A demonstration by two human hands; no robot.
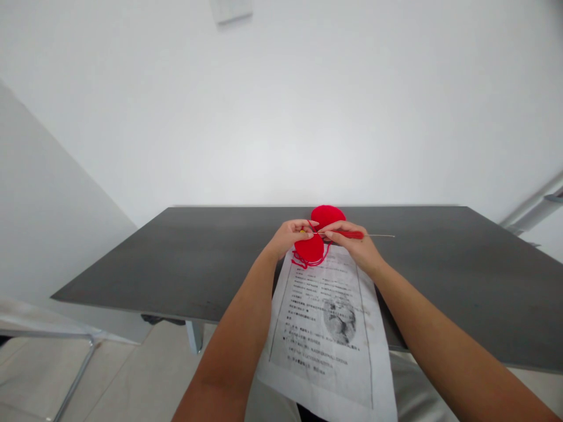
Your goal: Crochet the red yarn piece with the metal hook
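My left hand [288, 235] is closed in a pinch on a small red crocheted piece [309, 249], with loose red yarn [308, 263] hanging under it. My right hand [356, 246] is closed on a crochet hook [352, 234] with a red handle; its thin metal shaft sticks out to the right and its tip points at the piece. A red ball of yarn [328, 214] lies on the table just behind both hands.
A printed sheet of paper [328, 328] with text and a picture lies under my hands and hangs over the near edge of the dark grey table [440, 264]. A white wall stands behind. A metal chair frame [65, 346] is at the lower left.
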